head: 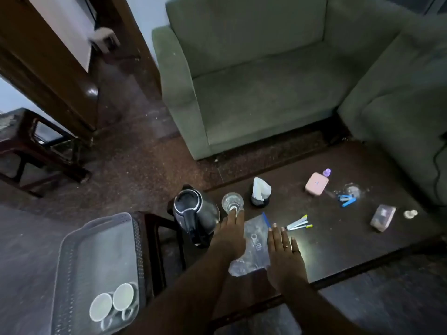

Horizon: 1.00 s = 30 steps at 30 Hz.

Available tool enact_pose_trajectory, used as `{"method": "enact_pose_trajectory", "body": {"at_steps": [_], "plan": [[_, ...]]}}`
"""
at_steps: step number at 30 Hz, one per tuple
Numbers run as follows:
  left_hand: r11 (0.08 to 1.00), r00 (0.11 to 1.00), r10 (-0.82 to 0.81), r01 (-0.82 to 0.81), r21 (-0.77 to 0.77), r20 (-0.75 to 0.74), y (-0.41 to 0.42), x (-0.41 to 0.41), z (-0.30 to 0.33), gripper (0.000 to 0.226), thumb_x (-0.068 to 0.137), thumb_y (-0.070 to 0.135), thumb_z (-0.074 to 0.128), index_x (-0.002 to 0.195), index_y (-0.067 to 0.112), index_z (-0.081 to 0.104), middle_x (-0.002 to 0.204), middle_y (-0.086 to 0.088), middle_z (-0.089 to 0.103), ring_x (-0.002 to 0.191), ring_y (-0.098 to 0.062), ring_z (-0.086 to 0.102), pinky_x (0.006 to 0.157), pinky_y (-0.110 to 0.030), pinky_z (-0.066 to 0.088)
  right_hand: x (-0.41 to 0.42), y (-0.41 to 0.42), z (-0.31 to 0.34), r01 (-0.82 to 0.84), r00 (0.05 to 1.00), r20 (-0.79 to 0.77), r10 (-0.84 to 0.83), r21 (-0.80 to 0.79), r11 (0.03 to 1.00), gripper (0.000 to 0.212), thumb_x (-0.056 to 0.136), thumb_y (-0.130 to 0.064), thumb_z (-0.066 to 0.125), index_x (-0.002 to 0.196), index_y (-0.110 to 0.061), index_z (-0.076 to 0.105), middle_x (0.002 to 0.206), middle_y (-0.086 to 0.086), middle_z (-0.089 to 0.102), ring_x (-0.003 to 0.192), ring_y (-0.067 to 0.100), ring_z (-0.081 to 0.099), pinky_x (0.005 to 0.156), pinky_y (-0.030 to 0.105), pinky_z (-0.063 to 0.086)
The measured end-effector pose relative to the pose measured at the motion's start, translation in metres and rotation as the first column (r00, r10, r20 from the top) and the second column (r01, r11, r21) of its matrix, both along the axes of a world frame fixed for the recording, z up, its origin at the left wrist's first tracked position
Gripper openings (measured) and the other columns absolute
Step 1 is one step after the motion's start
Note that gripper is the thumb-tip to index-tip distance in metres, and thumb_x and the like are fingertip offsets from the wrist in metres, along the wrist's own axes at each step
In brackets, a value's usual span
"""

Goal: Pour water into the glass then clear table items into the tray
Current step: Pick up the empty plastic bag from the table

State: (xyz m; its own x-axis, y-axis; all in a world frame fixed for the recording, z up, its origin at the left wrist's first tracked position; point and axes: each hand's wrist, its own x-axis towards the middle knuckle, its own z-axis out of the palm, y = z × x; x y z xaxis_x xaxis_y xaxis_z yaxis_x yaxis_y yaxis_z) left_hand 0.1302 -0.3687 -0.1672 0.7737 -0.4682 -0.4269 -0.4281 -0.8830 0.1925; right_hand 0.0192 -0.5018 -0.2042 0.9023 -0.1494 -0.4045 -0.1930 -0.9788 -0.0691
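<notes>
- Your left hand [229, 234] is open and flat, its fingertips [235, 212] at the near rim of the glass [232, 202]; whether they actually touch it is hard to tell.
- Your right hand [285, 257] is open too, palm down, gripping nothing, lying just right of the glass on the edge of the clear zip bag [251, 247].
- The kettle [193, 211] stands immediately left of the glass, lid side up, handle towards you.
- The glass looks empty or nearly so, so you seem to be at the pouring step, steadying the glass first.
- Next move, as I judge it: close one hand on the kettle handle, lift, and tip the spout over the glass while the other holds it still.
- The tray [96, 262] sits well left of the glass, past the kettle, already holding two white cups [112, 302].
- Right of the glass on the worktop [338, 250]: a tissue holder [260, 192], pens [298, 223], a pink case [316, 187], all still to clear.
</notes>
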Motion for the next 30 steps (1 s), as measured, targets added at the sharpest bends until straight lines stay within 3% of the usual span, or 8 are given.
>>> {"method": "enact_pose_trajectory", "body": {"at_steps": [8, 14, 17, 20, 22, 24, 26, 30], "plan": [[0.985, 0.983, -0.016, 0.047, 0.165, -0.184, -0.025, 0.026, -0.125, 0.057, 0.099, 0.021, 0.039, 0.153, 0.019, 0.020, 0.165, -0.011, 0.005, 0.152, -0.033, 0.001, 0.119, -0.055, 0.010, -0.012, 0.003, -0.124, -0.088, 0.993, -0.078, 0.093, 0.075, 0.993, 0.081, 0.097, -0.045, 0.039, 0.155, -0.013, -0.008, 0.164, 0.009, -0.014, 0.152, 0.034, -0.009, 0.120, 0.052, -0.003], [0.977, 0.984, 0.150, -0.132, 0.170, -0.097, -0.034, 0.019, -0.149, 0.059, 0.097, 0.028, 0.046, 0.150, 0.010, 0.025, 0.153, -0.014, 0.033, 0.140, -0.033, 0.031, 0.114, -0.055, 0.019, -0.023, -0.010, -0.150, -0.046, 0.999, 0.003, 0.046, 0.115, 0.992, 0.080, 0.093, -0.051, 0.045, 0.156, -0.015, 0.012, 0.166, 0.006, 0.004, 0.152, 0.033, -0.001, 0.122, 0.051, 0.002], [0.970, 0.968, 0.235, -0.227, 0.090, -0.084, -0.035, 0.018, -0.143, 0.038, 0.092, 0.026, 0.052, 0.129, 0.017, 0.051, 0.136, -0.011, 0.049, 0.130, -0.032, 0.040, 0.110, -0.050, 0.027, -0.032, -0.017, -0.146, -0.027, 0.994, 0.108, 0.018, 0.091, 0.995, 0.079, 0.076, -0.047, 0.071, 0.146, -0.021, 0.044, 0.157, 0.008, 0.036, 0.146, 0.038, 0.027, 0.114, 0.057, 0.029], [0.859, 0.863, 0.373, -0.460, -0.226, -0.341, -0.037, 0.019, -0.124, 0.009, 0.091, 0.020, 0.055, 0.083, 0.024, 0.059, 0.105, -0.010, 0.065, 0.104, -0.028, 0.059, 0.098, -0.042, 0.044, -0.043, -0.028, -0.138, 0.301, 0.945, 0.066, -0.320, 0.203, 0.932, 0.098, 0.080, -0.057, 0.063, 0.156, -0.024, 0.011, 0.166, 0.004, 0.008, 0.151, 0.034, 0.014, 0.117, 0.055, 0.019], [0.723, 0.784, 0.348, -0.574, -0.385, -0.515, -0.038, 0.011, -0.103, 0.021, 0.093, 0.019, 0.060, 0.073, 0.021, 0.053, 0.075, -0.005, 0.060, 0.072, -0.020, 0.058, 0.078, -0.037, 0.046, -0.040, -0.035, -0.129, 0.569, 0.790, -0.005, -0.613, 0.379, 0.730, 0.108, 0.077, -0.058, 0.069, 0.154, -0.016, 0.007, 0.163, 0.008, 0.018, 0.148, 0.031, 0.023, 0.116, 0.054, 0.021], [0.639, 0.739, 0.302, -0.626, -0.447, -0.603, -0.037, 0.005, -0.076, 0.014, 0.094, 0.022, 0.061, 0.083, 0.015, 0.059, 0.076, -0.003, 0.060, 0.071, -0.015, 0.055, 0.077, -0.043, 0.049, -0.028, -0.042, -0.109, 0.587, 0.595, -0.148, -0.790, 0.751, 0.302, 0.088, 0.079, -0.033, 0.079, 0.145, -0.008, 0.027, 0.138, 0.014, 0.054, 0.129, 0.032, 0.052, 0.107, 0.052, 0.041], [0.558, 0.701, 0.275, -0.674, -0.484, -0.658, -0.037, 0.007, -0.048, 0.017, 0.094, 0.027, 0.062, 0.093, 0.010, 0.063, 0.084, -0.004, 0.065, 0.080, -0.016, 0.060, 0.082, -0.042, 0.051, -0.009, -0.046, -0.082, 0.432, 0.494, -0.363, -0.790, 0.891, -0.140, 0.051, 0.086, -0.008, 0.071, 0.132, -0.002, 0.048, 0.119, 0.019, 0.068, 0.106, 0.027, 0.068, 0.090, 0.042, 0.057], [0.296, 0.594, 0.212, -0.796, -0.528, -0.776, -0.022, 0.029, 0.016, 0.019, 0.096, 0.016, 0.062, 0.113, 0.007, 0.061, 0.113, -0.020, 0.071, 0.101, -0.035, 0.068, 0.094, -0.051, 0.053, 0.036, -0.059, -0.015, 0.236, 0.527, -0.495, -0.691, 0.866, -0.440, 0.023, 0.093, -0.009, 0.060, 0.115, -0.004, 0.062, 0.112, 0.018, 0.072, 0.093, 0.030, 0.068, 0.073, 0.036, 0.060]]}}
